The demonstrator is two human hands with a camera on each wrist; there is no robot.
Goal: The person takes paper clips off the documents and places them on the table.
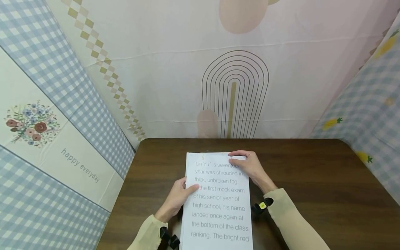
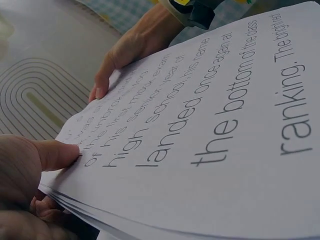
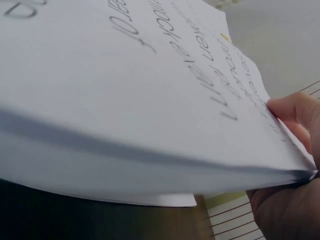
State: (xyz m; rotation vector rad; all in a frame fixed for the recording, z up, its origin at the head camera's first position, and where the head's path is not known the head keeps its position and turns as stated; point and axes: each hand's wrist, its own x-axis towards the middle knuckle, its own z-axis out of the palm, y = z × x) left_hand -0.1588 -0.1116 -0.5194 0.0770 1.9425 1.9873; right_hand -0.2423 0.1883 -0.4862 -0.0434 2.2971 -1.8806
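A stack of white printed paper sheets point(image 1: 218, 219) with large black text is held above the table in the head view. My left hand point(image 1: 176, 197) grips its left edge, the thumb on the top sheet and the other fingers underneath. At the top right corner my right hand point(image 1: 250, 167) pinches the sheets between thumb and fingers. A yellow paper clip point(image 1: 202, 157) sits on the top edge, and a fainter clip point(image 1: 222, 154) is farther right. Several layered sheet edges point(image 2: 90, 210) show in the left wrist view. The lower end of the stack runs out of the head view.
The dark brown wooden table point(image 1: 312, 180) extends on both sides of the paper. A patterned white cloth point(image 1: 168, 86) hangs behind it. Blue checked cloths stand at the left point(image 1: 90, 100) and right point(image 1: 359, 114). Both wrists wear black straps with small devices.
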